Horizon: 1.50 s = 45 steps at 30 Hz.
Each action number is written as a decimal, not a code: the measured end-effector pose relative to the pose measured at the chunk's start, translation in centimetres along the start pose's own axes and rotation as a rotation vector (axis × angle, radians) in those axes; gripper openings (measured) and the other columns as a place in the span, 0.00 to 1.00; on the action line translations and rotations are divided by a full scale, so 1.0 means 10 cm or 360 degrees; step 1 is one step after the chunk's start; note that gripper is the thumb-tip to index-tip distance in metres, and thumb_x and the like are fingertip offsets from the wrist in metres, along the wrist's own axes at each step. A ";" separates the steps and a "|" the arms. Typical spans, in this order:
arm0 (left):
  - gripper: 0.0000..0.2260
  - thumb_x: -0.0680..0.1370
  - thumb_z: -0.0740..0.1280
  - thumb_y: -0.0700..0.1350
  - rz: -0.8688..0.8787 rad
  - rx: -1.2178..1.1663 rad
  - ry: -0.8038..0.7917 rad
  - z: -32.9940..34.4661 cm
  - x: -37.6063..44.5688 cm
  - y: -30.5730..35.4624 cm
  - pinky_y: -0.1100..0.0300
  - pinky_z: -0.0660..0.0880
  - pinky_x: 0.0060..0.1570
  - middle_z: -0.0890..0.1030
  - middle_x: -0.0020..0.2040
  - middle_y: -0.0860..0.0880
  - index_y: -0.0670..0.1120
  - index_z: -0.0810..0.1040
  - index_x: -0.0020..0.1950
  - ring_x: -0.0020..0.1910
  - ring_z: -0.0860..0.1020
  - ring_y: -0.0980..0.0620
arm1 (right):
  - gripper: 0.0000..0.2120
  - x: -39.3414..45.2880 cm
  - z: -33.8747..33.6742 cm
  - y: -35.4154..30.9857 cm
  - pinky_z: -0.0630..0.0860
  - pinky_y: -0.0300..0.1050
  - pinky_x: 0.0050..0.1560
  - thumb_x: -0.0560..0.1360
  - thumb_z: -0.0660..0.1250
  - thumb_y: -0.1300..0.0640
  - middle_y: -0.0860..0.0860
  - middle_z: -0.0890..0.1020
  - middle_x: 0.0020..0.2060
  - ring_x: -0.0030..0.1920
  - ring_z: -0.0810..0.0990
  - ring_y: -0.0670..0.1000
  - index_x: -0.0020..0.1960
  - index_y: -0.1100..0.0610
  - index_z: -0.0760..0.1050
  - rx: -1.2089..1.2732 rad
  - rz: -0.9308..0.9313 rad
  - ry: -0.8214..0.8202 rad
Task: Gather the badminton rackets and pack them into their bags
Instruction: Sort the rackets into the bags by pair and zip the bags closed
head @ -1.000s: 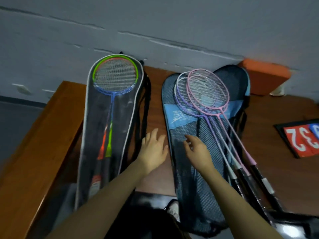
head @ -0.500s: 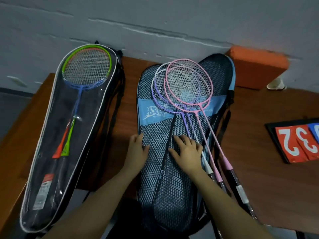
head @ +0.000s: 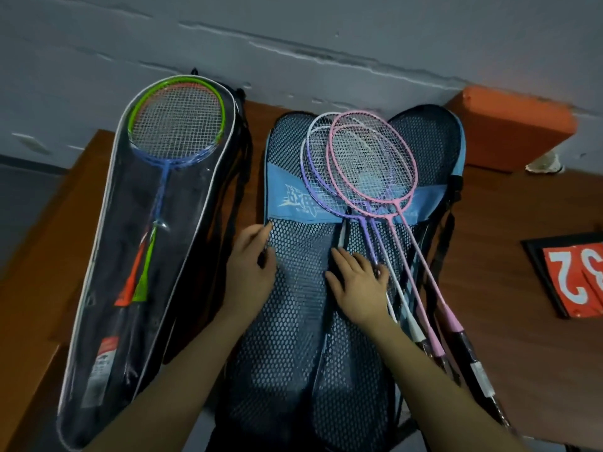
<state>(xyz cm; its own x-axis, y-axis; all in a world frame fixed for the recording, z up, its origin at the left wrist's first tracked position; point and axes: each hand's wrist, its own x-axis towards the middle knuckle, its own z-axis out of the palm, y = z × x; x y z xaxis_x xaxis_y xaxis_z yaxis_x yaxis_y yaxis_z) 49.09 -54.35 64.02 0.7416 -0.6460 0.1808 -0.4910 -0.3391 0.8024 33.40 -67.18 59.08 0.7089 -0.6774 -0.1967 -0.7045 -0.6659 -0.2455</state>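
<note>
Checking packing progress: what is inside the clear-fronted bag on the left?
Two stacked rackets, green-framed and orange-framed, heads at the far end of the clear-fronted bag. Their grips are too dark to make out; anything beneath them is hidden.

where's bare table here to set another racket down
Best: the brown wooden tabletop between the blue mesh racket bag and the red number board. Crowded: the narrow gap between that bag and the clear plastic racket bag, taken by black straps and the left hand.
</note>
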 end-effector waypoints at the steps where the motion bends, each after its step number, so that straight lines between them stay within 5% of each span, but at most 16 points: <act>1: 0.18 0.76 0.63 0.34 -0.0008 -0.0016 0.0042 -0.08 -0.01 -0.02 0.84 0.57 0.56 0.70 0.58 0.50 0.40 0.72 0.65 0.55 0.65 0.67 | 0.26 0.01 0.00 -0.05 0.49 0.59 0.67 0.79 0.48 0.39 0.44 0.63 0.73 0.71 0.60 0.53 0.74 0.46 0.56 0.0053 0.0046 0.0001; 8: 0.19 0.76 0.64 0.37 -0.0168 0.0032 0.0008 -0.30 -0.03 -0.30 0.82 0.58 0.56 0.71 0.61 0.47 0.42 0.70 0.68 0.56 0.67 0.63 | 0.29 0.16 0.08 -0.51 0.54 0.55 0.65 0.77 0.57 0.40 0.54 0.71 0.65 0.66 0.64 0.57 0.74 0.53 0.58 0.0215 0.0225 0.0049; 12: 0.19 0.77 0.64 0.40 -0.0236 0.0154 -0.0055 -0.31 -0.05 -0.46 0.65 0.66 0.56 0.71 0.62 0.46 0.43 0.70 0.68 0.57 0.71 0.53 | 0.27 0.25 0.16 -0.70 0.57 0.53 0.61 0.76 0.64 0.52 0.56 0.71 0.62 0.62 0.68 0.58 0.72 0.54 0.59 0.0436 0.0371 0.0153; 17: 0.14 0.76 0.66 0.42 -0.0155 0.0136 -0.0012 -0.40 0.03 -0.48 0.72 0.63 0.48 0.73 0.56 0.45 0.41 0.75 0.60 0.45 0.69 0.60 | 0.23 0.25 0.07 -0.84 0.67 0.54 0.64 0.76 0.63 0.63 0.54 0.72 0.60 0.60 0.70 0.58 0.70 0.56 0.65 0.0836 0.0152 0.0242; 23: 0.15 0.74 0.68 0.38 -0.0091 0.0122 0.0089 -0.49 0.25 -0.41 0.76 0.59 0.56 0.71 0.59 0.40 0.37 0.75 0.59 0.54 0.67 0.58 | 0.16 0.19 -0.24 -0.97 0.72 0.55 0.61 0.76 0.63 0.65 0.50 0.73 0.53 0.56 0.72 0.50 0.63 0.59 0.73 0.1041 -0.0079 0.0439; 26: 0.13 0.74 0.67 0.35 0.0090 0.0064 0.0216 -0.56 0.28 -0.35 0.81 0.58 0.57 0.71 0.59 0.37 0.35 0.76 0.58 0.55 0.64 0.63 | 0.16 0.17 -0.40 -1.12 0.73 0.45 0.58 0.75 0.63 0.65 0.51 0.74 0.53 0.54 0.72 0.44 0.62 0.59 0.74 0.1037 -0.0216 0.0509; 36: 0.13 0.74 0.67 0.35 0.0336 -0.0121 0.0603 -0.98 0.21 0.03 0.68 0.67 0.62 0.74 0.57 0.40 0.36 0.76 0.59 0.58 0.71 0.57 | 0.15 0.10 -0.88 -1.46 0.67 0.30 0.59 0.76 0.61 0.65 0.55 0.76 0.54 0.56 0.71 0.43 0.63 0.63 0.73 0.0971 -0.0612 0.0820; 45: 0.14 0.75 0.67 0.39 0.0431 -0.0203 0.0700 -1.12 0.40 0.35 0.71 0.63 0.63 0.74 0.58 0.41 0.38 0.76 0.60 0.59 0.68 0.60 | 0.15 0.11 -1.40 -1.46 0.67 0.33 0.59 0.74 0.62 0.69 0.59 0.77 0.52 0.54 0.73 0.48 0.60 0.67 0.74 0.0873 -0.0717 0.1271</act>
<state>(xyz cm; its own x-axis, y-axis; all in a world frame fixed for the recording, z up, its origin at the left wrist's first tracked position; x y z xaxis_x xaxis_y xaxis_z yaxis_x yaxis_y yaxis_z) 55.48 -50.48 73.98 0.7310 -0.3420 0.5905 -0.6523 -0.0962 0.7518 44.01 -62.60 75.76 0.5312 -0.5450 0.6487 -0.1302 -0.8091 -0.5731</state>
